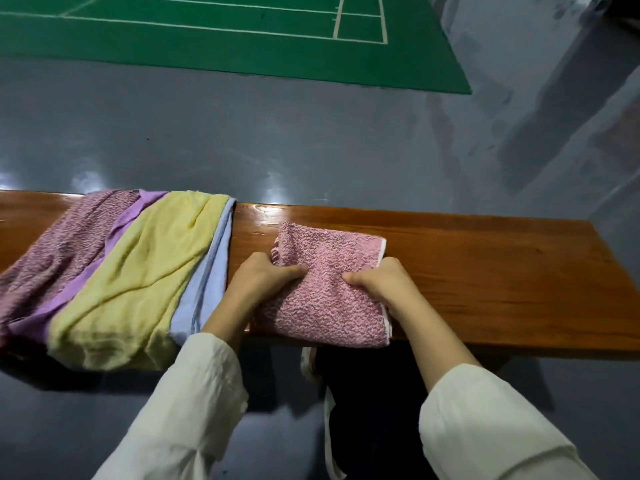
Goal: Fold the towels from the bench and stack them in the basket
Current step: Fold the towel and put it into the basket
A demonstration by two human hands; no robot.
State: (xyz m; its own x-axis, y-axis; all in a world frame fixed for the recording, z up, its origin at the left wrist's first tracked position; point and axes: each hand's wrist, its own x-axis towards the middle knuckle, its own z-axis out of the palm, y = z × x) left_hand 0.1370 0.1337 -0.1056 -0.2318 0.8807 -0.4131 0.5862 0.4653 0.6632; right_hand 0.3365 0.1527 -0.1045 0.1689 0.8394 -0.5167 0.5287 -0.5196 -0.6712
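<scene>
Far left on wooden bench (485, 271): heap of unfolded towels, overlapping, draped over near edge. In order: mauve textured towel (59, 258), thin strip of purple towel (116, 232), wide yellow towel (138, 271) on top, light blue towel (207, 271) at heap's right side. Just right of blue one: left hand (263, 275), cream sleeve (180, 410), thumb flat on top of pink towel (329, 306), fingers curled in at its left edge, gripping. Pink towel between both hands, mid-bench: nubbly weave, folded to rough rectangle, lying on wood, near edge slightly over bench front, white trim down right side. At its right edge: right hand (381, 278), thumb on top pointing left, fingers curled round fabric, gripping too. Thumb tips apart, facing each other across cloth. Further right: glossy wood to bench end. Beyond bench: grey floor (277, 133), green court mat (207, 39) with white lines.
</scene>
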